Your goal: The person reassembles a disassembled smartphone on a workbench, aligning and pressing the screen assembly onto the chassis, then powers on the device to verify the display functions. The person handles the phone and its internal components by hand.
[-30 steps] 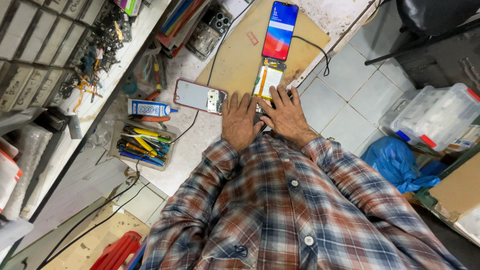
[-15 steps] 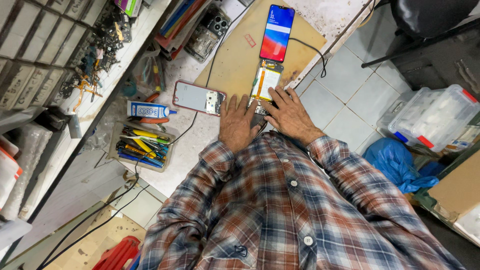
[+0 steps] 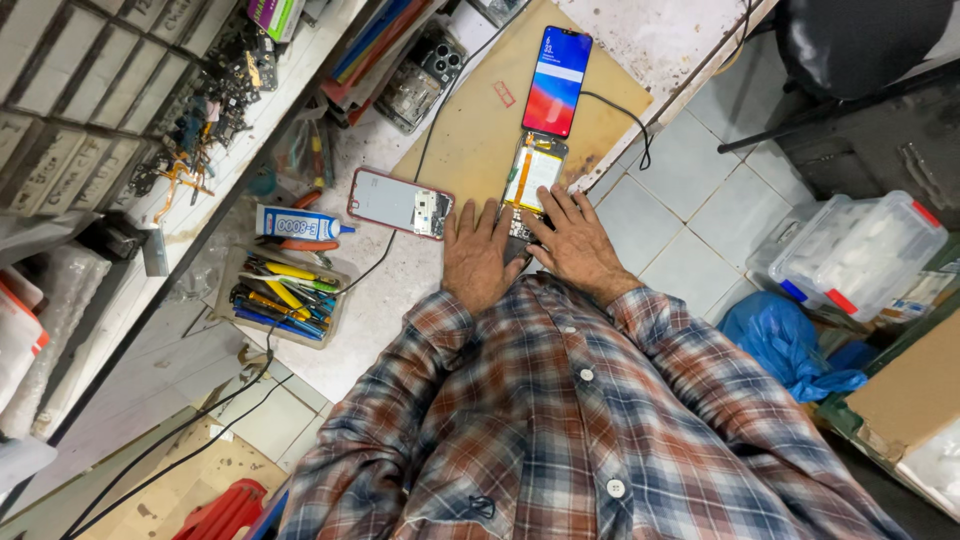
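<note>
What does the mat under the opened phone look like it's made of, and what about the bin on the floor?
The mat looks like tan cardboard or fibreboard: matte, flat, stained, with worn edges; which of the two is unclear. The opened phone lies on it, under the fingers of both hands. The storage bin on the tiled floor looks like translucent plastic: cloudy, glossy walls and lid, with red and blue clips.
</note>
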